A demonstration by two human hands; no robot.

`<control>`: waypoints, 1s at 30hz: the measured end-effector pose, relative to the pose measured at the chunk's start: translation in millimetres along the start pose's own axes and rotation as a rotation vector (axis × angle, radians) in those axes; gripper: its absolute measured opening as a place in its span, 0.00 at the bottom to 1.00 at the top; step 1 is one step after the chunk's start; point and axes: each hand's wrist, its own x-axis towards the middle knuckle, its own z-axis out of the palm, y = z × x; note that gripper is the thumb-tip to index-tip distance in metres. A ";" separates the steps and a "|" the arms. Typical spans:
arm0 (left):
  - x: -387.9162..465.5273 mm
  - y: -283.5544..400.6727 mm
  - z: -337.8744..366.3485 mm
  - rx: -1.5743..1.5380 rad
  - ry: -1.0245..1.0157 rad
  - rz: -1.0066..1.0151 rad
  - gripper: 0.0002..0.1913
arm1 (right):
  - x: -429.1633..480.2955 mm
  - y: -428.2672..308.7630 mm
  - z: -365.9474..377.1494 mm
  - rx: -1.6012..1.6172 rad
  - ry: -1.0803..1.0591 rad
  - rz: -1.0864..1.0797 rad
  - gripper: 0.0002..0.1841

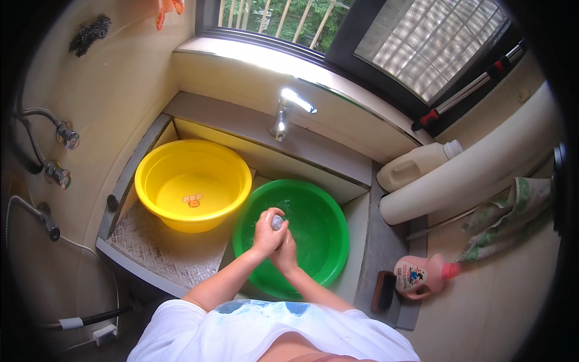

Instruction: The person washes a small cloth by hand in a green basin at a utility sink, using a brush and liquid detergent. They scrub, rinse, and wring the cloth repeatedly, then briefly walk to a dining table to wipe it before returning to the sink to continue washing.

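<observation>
Over the green plastic basin [337,253], my left hand [267,234] and my right hand [286,254] are pressed together. Both close around a small greyish wad [277,222], which looks like balled wet cloth. Only its rounded end shows above my left fingers; the hands hide the rest. My hands look wet. Shallow water with a little foam covers the basin's bottom. Touching or close beside it on the left is a yellow plastic basin [194,224] with a printed mark inside its bottom.
A chrome faucet [282,117] rises from the sink's back ledge. On the right ledge are a brush [384,291], a pink detergent bottle [416,276], a whitish jug [414,167] and a thick white pipe [470,163]. A patterned cloth [502,217] hangs farther right. Valves [67,135] line the left wall.
</observation>
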 end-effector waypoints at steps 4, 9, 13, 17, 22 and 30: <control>-1.7 -2.2 2.7 0.006 -0.093 -0.092 0.29 | -9.8 -21.7 -20.7 0.063 -0.045 -0.046 0.28; 7.3 1.0 -3.5 -0.389 -0.208 -0.332 0.36 | 1.3 -37.2 -70.4 0.868 -0.392 0.745 0.19; 16.3 9.4 -16.7 -0.936 -0.343 -0.498 0.39 | -4.2 -57.5 -82.9 1.574 -0.673 0.925 0.23; 14.6 16.5 -29.0 -1.431 -0.821 -0.284 0.48 | -15.8 -71.8 -66.9 1.831 -0.770 1.012 0.25; 19.6 17.7 -39.7 -1.380 -0.764 -0.279 0.16 | -9.8 -74.7 -57.7 1.482 -0.794 0.877 0.24; 20.7 22.6 -34.1 -1.010 -0.506 -0.367 0.15 | 7.1 -63.1 -40.6 0.523 -0.575 0.706 0.07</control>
